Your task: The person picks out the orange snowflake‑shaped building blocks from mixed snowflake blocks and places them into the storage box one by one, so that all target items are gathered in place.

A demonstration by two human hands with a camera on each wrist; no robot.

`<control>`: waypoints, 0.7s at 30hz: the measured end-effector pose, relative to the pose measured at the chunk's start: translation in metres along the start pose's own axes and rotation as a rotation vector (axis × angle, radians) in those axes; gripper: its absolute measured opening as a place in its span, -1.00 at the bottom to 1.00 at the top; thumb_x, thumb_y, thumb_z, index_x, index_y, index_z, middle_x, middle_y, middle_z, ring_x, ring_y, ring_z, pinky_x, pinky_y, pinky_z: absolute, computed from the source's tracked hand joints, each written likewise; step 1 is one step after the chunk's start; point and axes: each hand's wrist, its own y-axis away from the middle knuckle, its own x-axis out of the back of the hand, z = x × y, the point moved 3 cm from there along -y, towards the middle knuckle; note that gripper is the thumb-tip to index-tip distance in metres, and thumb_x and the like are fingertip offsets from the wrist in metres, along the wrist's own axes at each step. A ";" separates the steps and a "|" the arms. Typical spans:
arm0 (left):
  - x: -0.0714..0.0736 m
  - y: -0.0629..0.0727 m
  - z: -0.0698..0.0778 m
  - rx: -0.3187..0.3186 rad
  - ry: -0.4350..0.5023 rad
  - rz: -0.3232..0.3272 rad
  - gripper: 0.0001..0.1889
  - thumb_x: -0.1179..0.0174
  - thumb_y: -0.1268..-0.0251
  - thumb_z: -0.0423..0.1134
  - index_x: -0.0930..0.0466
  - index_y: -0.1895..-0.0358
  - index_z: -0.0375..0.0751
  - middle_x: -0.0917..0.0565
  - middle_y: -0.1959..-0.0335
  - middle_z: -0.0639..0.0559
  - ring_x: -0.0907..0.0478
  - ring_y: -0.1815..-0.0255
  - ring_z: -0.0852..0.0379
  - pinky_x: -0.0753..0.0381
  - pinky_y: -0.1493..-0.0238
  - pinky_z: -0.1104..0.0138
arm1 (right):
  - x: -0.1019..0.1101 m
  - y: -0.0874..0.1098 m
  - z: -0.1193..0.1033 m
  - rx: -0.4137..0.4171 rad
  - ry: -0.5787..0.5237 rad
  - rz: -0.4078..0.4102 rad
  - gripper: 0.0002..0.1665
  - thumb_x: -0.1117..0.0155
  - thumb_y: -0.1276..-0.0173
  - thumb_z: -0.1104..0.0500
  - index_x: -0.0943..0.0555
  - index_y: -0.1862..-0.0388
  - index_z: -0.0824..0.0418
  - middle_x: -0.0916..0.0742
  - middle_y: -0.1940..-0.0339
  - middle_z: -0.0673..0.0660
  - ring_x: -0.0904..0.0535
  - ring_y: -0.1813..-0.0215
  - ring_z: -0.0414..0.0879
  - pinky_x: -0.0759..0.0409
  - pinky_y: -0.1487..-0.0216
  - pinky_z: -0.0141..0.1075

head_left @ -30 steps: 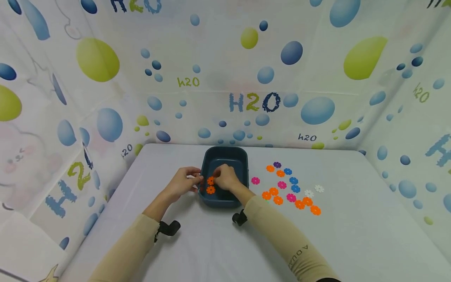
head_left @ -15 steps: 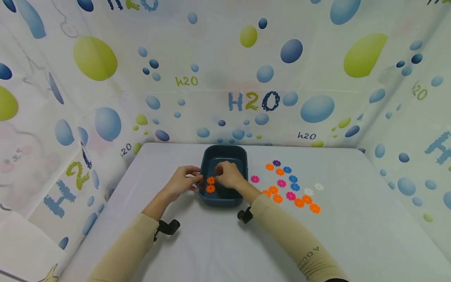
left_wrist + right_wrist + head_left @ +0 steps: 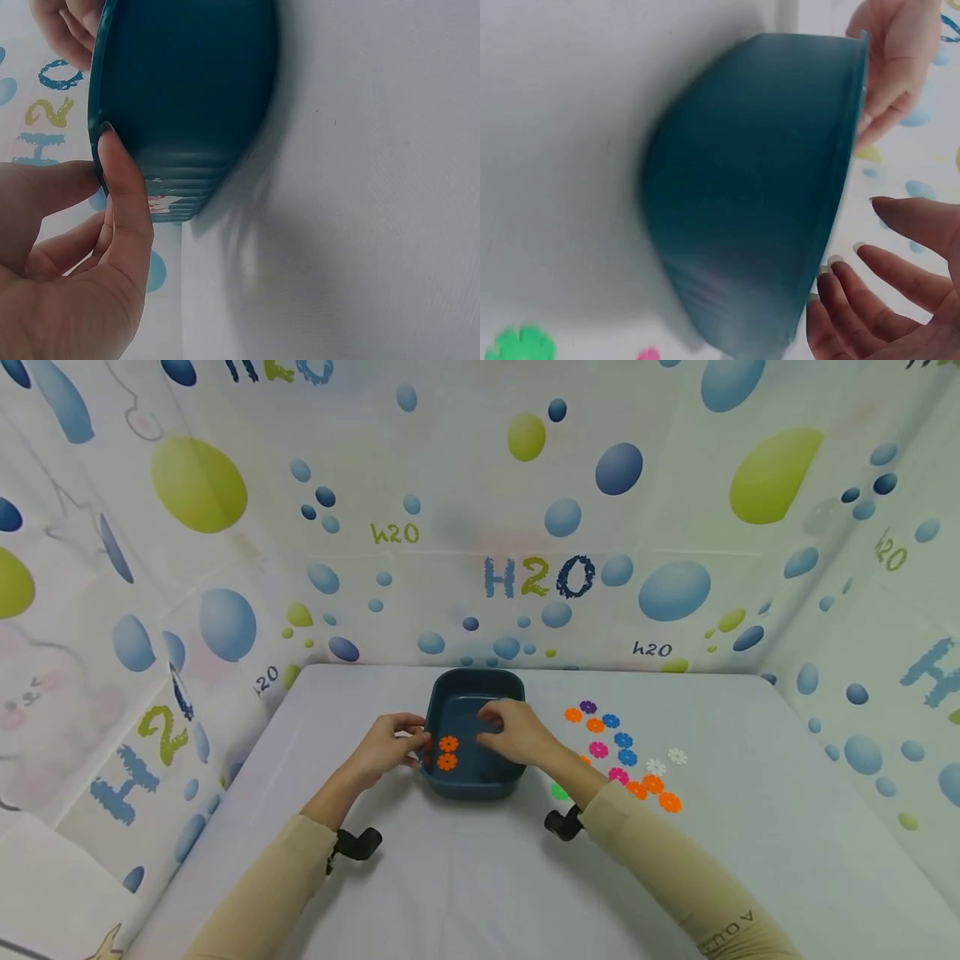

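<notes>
A dark teal plastic basin (image 3: 472, 792) stands on the white table. My left hand (image 3: 384, 748) pinches its left rim between thumb and index finger, as the left wrist view shows. Two orange flower-shaped discs (image 3: 447, 762) lie inside at the basin's left, one behind the other. Over the basin's right side is my right hand (image 3: 519, 733), its fingers loosely bent and apart from the thumb. Nothing shows between those fingers in the right wrist view, where the hand (image 3: 900, 300) is beside the rim.
Right of the basin lie scattered flower-shaped discs: orange (image 3: 653, 784), pink (image 3: 597, 749), blue (image 3: 623, 740), white (image 3: 677, 757), purple (image 3: 588, 707) and green (image 3: 559, 791). My right forearm covers some. A printed curtain (image 3: 465, 527) rises behind the table.
My right hand has moved right, away from the two orange discs, toward the basin's right rim, and its fingers have spread. The left hand keeps its grip on the rim.
</notes>
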 end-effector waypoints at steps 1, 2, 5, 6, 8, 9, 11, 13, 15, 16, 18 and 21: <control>0.000 0.000 0.000 0.001 0.001 -0.001 -0.55 -0.15 -0.52 -0.39 -0.39 -0.34 -0.57 -0.51 0.06 -0.25 -0.66 0.17 -0.10 -0.77 0.35 0.33 | 0.003 0.003 0.001 0.003 0.003 -0.003 -0.59 -0.42 -0.37 0.21 -0.65 -0.16 0.31 -0.70 -0.14 0.24 -0.62 -0.13 0.14 -0.63 -0.21 -0.06; 0.000 0.000 -0.001 0.000 0.000 -0.002 -0.55 -0.15 -0.52 -0.39 -0.38 -0.35 -0.56 -0.51 0.06 -0.25 -0.66 0.17 -0.10 -0.77 0.34 0.32 | 0.006 0.005 0.002 0.004 0.008 -0.003 -0.59 -0.42 -0.38 0.20 -0.65 -0.16 0.30 -0.70 -0.13 0.24 -0.62 -0.12 0.13 -0.63 -0.20 -0.06; 0.000 0.000 -0.002 -0.005 0.001 -0.008 -0.54 -0.15 -0.52 -0.38 -0.37 -0.35 -0.57 -0.51 0.04 -0.27 -0.66 0.18 -0.09 -0.77 0.33 0.31 | 0.016 0.012 0.006 0.011 0.021 0.009 -0.59 -0.42 -0.38 0.18 -0.64 -0.16 0.28 -0.70 -0.13 0.22 -0.60 -0.09 0.11 -0.64 -0.16 -0.07; 0.001 -0.001 -0.002 -0.007 0.004 -0.009 -0.53 -0.15 -0.52 -0.38 -0.37 -0.35 -0.58 -0.51 0.04 -0.27 -0.66 0.19 -0.09 -0.78 0.33 0.31 | 0.020 0.015 0.008 0.011 0.017 0.011 -0.59 -0.42 -0.39 0.18 -0.64 -0.17 0.29 -0.70 -0.13 0.23 -0.59 -0.08 0.11 -0.64 -0.15 -0.07; 0.000 -0.001 -0.002 -0.009 0.004 -0.011 -0.53 -0.15 -0.52 -0.37 -0.36 -0.36 -0.59 -0.50 0.05 -0.26 -0.66 0.19 -0.07 -0.78 0.34 0.30 | 0.027 0.020 0.012 0.011 0.015 0.016 -0.59 -0.41 -0.39 0.20 -0.63 -0.17 0.30 -0.69 -0.13 0.26 -0.58 -0.09 0.13 -0.65 -0.14 -0.06; 0.000 -0.001 -0.002 -0.009 0.004 -0.012 -0.52 -0.15 -0.52 -0.37 -0.35 -0.36 -0.59 -0.50 0.05 -0.26 -0.66 0.19 -0.07 -0.78 0.33 0.30 | 0.031 0.022 0.014 0.012 0.016 0.019 -0.59 -0.40 -0.40 0.20 -0.63 -0.17 0.31 -0.69 -0.14 0.27 -0.58 -0.09 0.14 -0.65 -0.13 -0.05; 0.000 -0.002 -0.002 -0.009 0.004 -0.011 -0.53 -0.15 -0.52 -0.38 -0.36 -0.36 -0.59 -0.50 0.05 -0.26 -0.65 0.19 -0.05 -0.78 0.34 0.30 | 0.038 0.028 0.019 0.012 0.011 0.020 -0.60 -0.39 -0.40 0.21 -0.63 -0.16 0.34 -0.69 -0.13 0.29 -0.58 -0.08 0.15 -0.66 -0.11 -0.05; 0.000 -0.001 -0.002 -0.008 0.005 -0.012 -0.53 -0.15 -0.52 -0.38 -0.36 -0.36 -0.59 -0.50 0.06 -0.25 -0.65 0.21 -0.03 -0.78 0.34 0.30 | 0.045 0.033 0.025 0.001 0.023 0.024 -0.61 -0.39 -0.40 0.22 -0.63 -0.15 0.35 -0.69 -0.12 0.29 -0.59 -0.07 0.15 -0.67 -0.10 -0.05; 0.000 -0.001 -0.002 -0.006 0.004 -0.012 -0.53 -0.15 -0.52 -0.37 -0.36 -0.36 -0.58 -0.50 0.06 -0.25 -0.65 0.23 0.00 -0.78 0.33 0.31 | 0.052 0.039 0.031 -0.003 0.033 0.029 -0.61 -0.39 -0.40 0.21 -0.64 -0.14 0.35 -0.70 -0.10 0.28 -0.61 -0.05 0.13 -0.68 -0.09 -0.04; 0.000 -0.001 -0.002 -0.004 0.004 -0.010 -0.53 -0.16 -0.52 -0.37 -0.36 -0.36 -0.57 -0.51 0.06 -0.25 -0.64 0.24 0.01 -0.78 0.33 0.31 | 0.056 0.042 0.033 -0.009 0.034 0.030 -0.62 -0.39 -0.40 0.21 -0.64 -0.13 0.34 -0.70 -0.10 0.27 -0.61 -0.05 0.13 -0.68 -0.09 -0.03; 0.001 -0.001 -0.002 0.001 0.006 -0.008 -0.53 -0.16 -0.52 -0.36 -0.37 -0.36 -0.56 -0.51 0.05 -0.24 -0.64 0.25 0.03 -0.78 0.33 0.31 | 0.063 0.048 0.038 -0.017 0.044 0.030 -0.62 -0.40 -0.39 0.20 -0.64 -0.12 0.33 -0.71 -0.08 0.24 -0.62 -0.05 0.13 -0.68 -0.10 -0.01; 0.001 -0.002 -0.003 0.003 0.004 -0.009 -0.52 -0.16 -0.53 -0.35 -0.37 -0.37 -0.55 -0.52 0.04 -0.25 -0.64 0.25 0.03 -0.78 0.32 0.31 | 0.075 0.058 0.046 -0.023 0.060 0.028 -0.63 -0.40 -0.39 0.20 -0.65 -0.12 0.31 -0.71 -0.06 0.21 -0.63 -0.05 0.12 -0.69 -0.10 -0.01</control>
